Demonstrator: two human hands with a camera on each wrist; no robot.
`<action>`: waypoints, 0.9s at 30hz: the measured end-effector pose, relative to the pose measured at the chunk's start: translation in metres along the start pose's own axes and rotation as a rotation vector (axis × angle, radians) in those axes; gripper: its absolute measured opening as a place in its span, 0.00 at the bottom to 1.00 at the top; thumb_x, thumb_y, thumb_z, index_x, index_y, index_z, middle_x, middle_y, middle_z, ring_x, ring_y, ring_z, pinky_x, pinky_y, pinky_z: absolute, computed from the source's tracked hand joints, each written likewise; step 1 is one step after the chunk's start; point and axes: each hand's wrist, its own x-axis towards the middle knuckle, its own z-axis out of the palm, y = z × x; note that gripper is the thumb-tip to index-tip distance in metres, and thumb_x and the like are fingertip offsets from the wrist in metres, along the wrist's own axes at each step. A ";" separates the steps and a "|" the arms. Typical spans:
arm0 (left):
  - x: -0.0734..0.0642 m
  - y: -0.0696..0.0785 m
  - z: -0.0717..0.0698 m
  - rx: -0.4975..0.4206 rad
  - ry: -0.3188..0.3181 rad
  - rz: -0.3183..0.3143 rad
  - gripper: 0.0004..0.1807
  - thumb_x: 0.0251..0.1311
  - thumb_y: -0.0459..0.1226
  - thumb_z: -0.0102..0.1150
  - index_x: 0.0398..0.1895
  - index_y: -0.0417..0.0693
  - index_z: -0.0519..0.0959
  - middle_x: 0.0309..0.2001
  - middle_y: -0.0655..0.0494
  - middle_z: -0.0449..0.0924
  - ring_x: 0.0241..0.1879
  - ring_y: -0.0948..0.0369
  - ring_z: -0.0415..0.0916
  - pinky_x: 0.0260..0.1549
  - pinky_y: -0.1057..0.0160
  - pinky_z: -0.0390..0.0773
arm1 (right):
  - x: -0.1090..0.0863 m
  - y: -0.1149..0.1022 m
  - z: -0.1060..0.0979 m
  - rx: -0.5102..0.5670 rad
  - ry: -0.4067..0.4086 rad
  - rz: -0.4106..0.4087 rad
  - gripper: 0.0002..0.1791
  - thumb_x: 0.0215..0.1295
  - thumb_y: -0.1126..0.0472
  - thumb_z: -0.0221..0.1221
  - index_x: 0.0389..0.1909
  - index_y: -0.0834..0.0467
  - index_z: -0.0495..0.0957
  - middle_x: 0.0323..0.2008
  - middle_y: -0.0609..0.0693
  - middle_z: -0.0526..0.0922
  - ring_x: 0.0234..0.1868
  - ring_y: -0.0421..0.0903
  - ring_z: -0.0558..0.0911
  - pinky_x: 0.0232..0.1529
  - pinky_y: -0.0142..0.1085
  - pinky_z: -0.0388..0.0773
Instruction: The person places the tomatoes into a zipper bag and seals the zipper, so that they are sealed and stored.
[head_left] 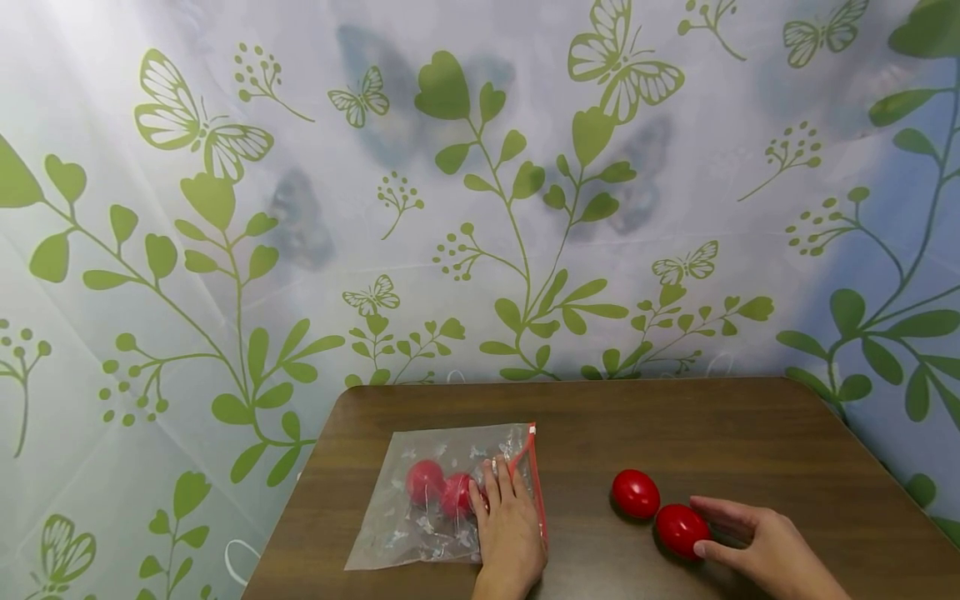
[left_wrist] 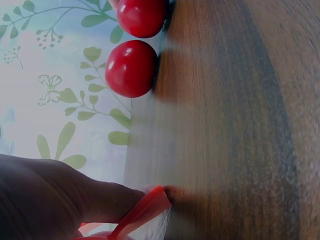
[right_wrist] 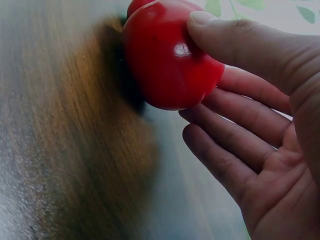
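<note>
A clear zip bag [head_left: 405,533] with a red zip edge [head_left: 537,492] lies flat on the table. Inside it show red balls, one at the left [head_left: 425,482] and another [head_left: 454,497] partly under fingers. My left hand [head_left: 512,533] rests on the bag's right part, fingers straight; its thumb [left_wrist: 107,197] is by the red edge in the left wrist view. Outside the bag, my right hand [head_left: 757,542] holds a glossy red tomato-like ball [head_left: 682,531] between thumb and fingers. Another such ball [head_left: 636,493] lies against its upper left side.
The brown wooden table [head_left: 600,417] has rounded far corners. Behind it hangs a pale curtain [head_left: 480,208] printed with green leaves and butterflies. A stretch of table lies between the bag and the loose balls.
</note>
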 end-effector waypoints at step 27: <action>0.000 0.000 -0.001 0.018 0.009 0.004 0.54 0.39 0.40 0.87 0.76 0.38 0.74 0.82 0.35 0.66 0.83 0.36 0.60 0.78 0.29 0.60 | -0.002 0.000 -0.001 0.001 -0.053 -0.046 0.38 0.68 0.47 0.75 0.72 0.64 0.79 0.63 0.66 0.87 0.56 0.54 0.92 0.49 0.39 0.90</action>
